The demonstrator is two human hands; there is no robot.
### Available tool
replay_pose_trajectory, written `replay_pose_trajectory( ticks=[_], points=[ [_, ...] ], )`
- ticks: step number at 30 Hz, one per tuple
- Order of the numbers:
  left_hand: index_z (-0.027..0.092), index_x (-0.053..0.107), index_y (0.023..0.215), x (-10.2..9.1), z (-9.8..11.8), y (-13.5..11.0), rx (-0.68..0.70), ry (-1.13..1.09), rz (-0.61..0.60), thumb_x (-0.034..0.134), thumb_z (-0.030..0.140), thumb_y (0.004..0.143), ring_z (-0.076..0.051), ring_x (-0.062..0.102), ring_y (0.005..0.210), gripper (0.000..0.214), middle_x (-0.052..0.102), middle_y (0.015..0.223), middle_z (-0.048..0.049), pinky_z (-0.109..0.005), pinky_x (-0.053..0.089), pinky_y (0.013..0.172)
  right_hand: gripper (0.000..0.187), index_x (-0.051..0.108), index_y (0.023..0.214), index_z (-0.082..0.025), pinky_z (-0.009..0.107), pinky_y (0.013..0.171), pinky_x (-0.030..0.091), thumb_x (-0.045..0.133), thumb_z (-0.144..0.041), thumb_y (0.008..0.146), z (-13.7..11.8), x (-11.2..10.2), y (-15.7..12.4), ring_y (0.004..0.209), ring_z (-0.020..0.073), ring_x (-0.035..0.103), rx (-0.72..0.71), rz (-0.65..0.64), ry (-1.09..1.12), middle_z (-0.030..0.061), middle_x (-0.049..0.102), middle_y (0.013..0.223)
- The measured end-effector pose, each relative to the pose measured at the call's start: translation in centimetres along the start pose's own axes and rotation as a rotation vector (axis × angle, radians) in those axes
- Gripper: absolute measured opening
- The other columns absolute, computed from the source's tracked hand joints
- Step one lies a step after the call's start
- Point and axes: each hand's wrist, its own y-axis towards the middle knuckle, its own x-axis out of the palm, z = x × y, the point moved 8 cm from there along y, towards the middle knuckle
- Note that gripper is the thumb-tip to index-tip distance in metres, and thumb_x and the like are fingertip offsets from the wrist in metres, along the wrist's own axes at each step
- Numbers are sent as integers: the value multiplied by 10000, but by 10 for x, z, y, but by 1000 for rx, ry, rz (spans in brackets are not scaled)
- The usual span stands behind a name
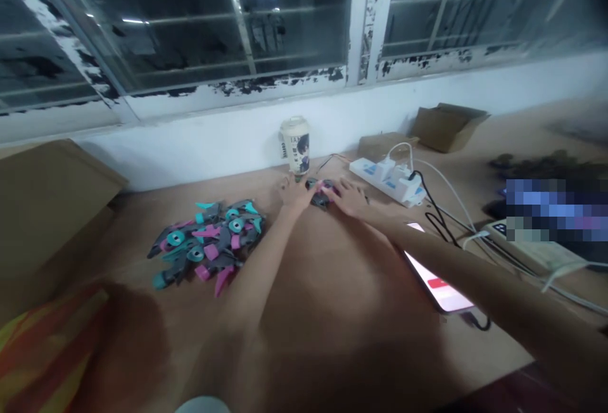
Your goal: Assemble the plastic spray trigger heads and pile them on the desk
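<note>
Both arms stretch far across the table [313,286], converging, palms down: the left hand [295,191] lies just nearer than the cup [299,147], the right hand [350,199] angles leftward, fingers loosely spread. Between them sits a small grey-and-pink cluster of clips [321,192]; both hands are at it, but whether either grips it I cannot tell. The cluster's long axis runs roughly left to right; which way single clips point is too blurred to tell.
</note>
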Motion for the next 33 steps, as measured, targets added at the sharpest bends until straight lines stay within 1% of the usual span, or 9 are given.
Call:
replay_pose_trajectory(
  ticks=[4, 7, 15, 20, 22, 24, 29, 31, 33],
  points=[
    [299, 539, 1258, 16, 16, 4, 80, 48, 4, 353, 566, 865, -334, 389, 1248, 511, 443, 1386, -95, -528, 243, 1034, 599, 383, 1359, -306, 509, 1034, 276, 235, -635, 880, -15, 13, 4, 1326, 293, 327, -42, -8, 27, 74, 318, 1475],
    [269, 556, 1240, 16, 20, -6, 103, 86, 39, 310, 493, 905, -313, 398, 1231, 472, 436, 1393, -94, -510, 231, 1038, 612, 400, 1352, -289, 510, 1029, 278, 265, -641, 869, -21, 11, -3, 1310, 314, 341, -53, 3, 38, 86, 307, 1479],
    [239, 521, 1277, 3, 30, -78, 163, 144, 88, 284, 433, 927, -310, 415, 1199, 465, 420, 1410, -92, -477, 283, 1000, 622, 340, 1389, -282, 494, 1041, 268, 238, -627, 882, -30, -7, -74, 1306, 308, 343, -145, -38, 84, 95, 334, 1462],
    [234, 518, 1286, -13, 31, -101, 185, 161, 136, 310, 417, 925, -346, 396, 1219, 455, 449, 1382, -117, -573, 222, 1021, 631, 318, 1401, -303, 598, 1062, 156, 258, -639, 870, -31, -4, -85, 1359, 357, 228, -113, -54, 131, 82, 237, 1507],
    [235, 533, 1269, -26, 35, -110, 217, 141, 196, 330, 389, 926, -350, 386, 1229, 428, 457, 1371, -122, -607, 180, 1029, 577, 330, 1392, -320, 626, 1059, 132, 249, -598, 893, -31, -18, -84, 1366, 344, 225, -129, -11, 215, 59, 248, 1505],
    [232, 581, 1209, -37, 43, -123, 293, 88, 244, 348, 368, 927, -320, 403, 1217, 390, 482, 1343, -116, -568, 219, 1035, 508, 388, 1361, -314, 605, 1077, 134, 238, -530, 926, -28, -48, -87, 1354, 296, 282, -176, 94, 340, 42, 342, 1464],
    [156, 566, 1204, -29, 65, -167, 511, -20, 108, 424, 338, 908, -259, 472, 1151, 375, 564, 1236, -122, -427, 353, 991, 489, 522, 1268, -257, 409, 1105, 265, 326, -528, 912, -3, -124, -128, 1300, 215, 395, -147, 242, 613, 25, 468, 1383],
    [109, 503, 1260, -25, 67, -183, 522, -8, 56, 446, 319, 898, -262, 450, 1190, 423, 529, 1286, -146, -417, 348, 998, 450, 557, 1224, -272, 430, 1054, 340, 438, -527, 872, 2, -133, -151, 1228, 232, 477, -114, 190, 658, 27, 552, 1299],
    [103, 496, 1256, -28, 67, -197, 494, 23, 31, 442, 317, 899, -272, 453, 1185, 420, 528, 1290, -148, -423, 364, 969, 406, 597, 1156, -257, 430, 954, 435, 499, -502, 847, 1, -125, -176, 1090, 236, 580, -92, 58, 692, 47, 631, 1177]
  ],
)
